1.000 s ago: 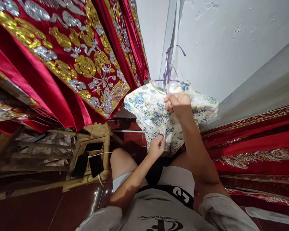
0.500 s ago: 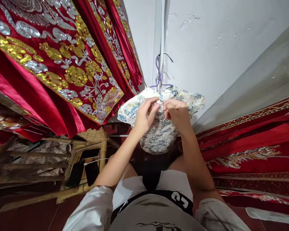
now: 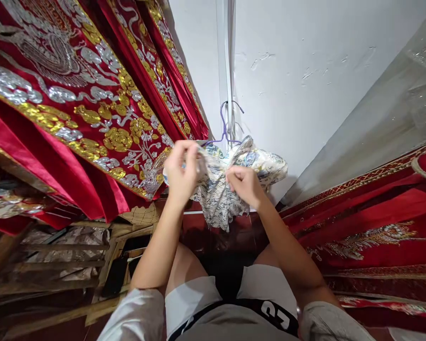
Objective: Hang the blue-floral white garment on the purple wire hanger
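A pale blouse (image 3: 216, 199) with a blue and yellow floral print hangs before me from a purple wire hanger (image 3: 224, 124). My left hand (image 3: 181, 168), smeared by motion, is at the blouse's left shoulder; its fingers are curled and seem to pinch the cloth. At the middle of the blouse front, my right hand (image 3: 243, 182) is closed on the fabric, thumb against the fingers. The cloth between both hands is creased and drawn together. Its hem hangs bunched below, and the exact spot the left fingertips touch is blurred.
Red embroidered costumes (image 3: 128, 137) with gold and silver sequins hang at left, close to my left hand. More red cloth (image 3: 383, 222) hangs on the right beside a translucent sheet (image 3: 355, 128). A bamboo stand (image 3: 110, 251) holding a dark phone (image 3: 114, 277) stands lower left.
My hands were close together at the blouse's neckline; the left has moved out to the left and the right a little downward. The blouse front is now gathered and its hem pulled narrower.
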`<state>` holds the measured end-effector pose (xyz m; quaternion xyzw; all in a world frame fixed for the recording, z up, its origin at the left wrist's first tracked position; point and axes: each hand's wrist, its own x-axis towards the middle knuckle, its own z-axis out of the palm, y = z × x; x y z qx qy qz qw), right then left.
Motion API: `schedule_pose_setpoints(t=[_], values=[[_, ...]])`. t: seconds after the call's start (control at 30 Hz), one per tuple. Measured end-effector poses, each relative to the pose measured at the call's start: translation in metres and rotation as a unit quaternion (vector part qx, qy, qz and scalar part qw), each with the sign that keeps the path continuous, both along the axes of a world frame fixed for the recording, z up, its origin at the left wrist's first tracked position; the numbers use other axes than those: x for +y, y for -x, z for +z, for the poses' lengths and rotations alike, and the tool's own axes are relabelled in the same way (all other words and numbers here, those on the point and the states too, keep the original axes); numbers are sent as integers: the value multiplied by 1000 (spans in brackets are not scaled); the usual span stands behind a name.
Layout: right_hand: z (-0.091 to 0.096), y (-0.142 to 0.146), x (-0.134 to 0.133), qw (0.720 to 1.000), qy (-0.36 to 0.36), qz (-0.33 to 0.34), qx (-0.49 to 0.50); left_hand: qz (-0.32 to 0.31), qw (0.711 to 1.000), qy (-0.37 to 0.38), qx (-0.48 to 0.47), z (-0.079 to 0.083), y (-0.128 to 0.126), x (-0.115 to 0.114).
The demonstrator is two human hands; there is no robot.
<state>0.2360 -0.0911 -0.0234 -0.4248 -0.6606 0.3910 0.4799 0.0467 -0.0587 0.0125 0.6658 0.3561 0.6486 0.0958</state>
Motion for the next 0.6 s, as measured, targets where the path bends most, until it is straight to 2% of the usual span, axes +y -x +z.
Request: schedule_pose_setpoints(t=[0.07,0.1,0.17,0.2,0.27,0.33,0.4,0.47,0.53,0.6], values=[[-21,1,-14,999,45,30,4,-4,987,19,-162,-10,27,8],[-33,2,-23,997,66,49,13,-20,969,43,-241,-19,42,12],[-57,3,-42,992,96,62,45,-65,911,132,-385,-45,69,21],[-67,5,-52,990,108,61,60,-68,880,166,-439,-60,78,24],[-83,7,-67,987,131,43,88,-36,850,176,-495,-92,86,28],[-94,7,-76,983,148,9,108,12,854,152,-498,-120,81,27],[-101,2,-79,979,162,-37,121,41,872,132,-469,-137,70,24],[-106,-10,-80,974,167,-78,132,50,902,123,-412,-141,60,21],[-108,-23,-79,971,162,-105,139,39,938,128,-320,-135,54,21],[-108,-33,-78,970,161,-113,140,5,958,154,-243,-128,53,28]])
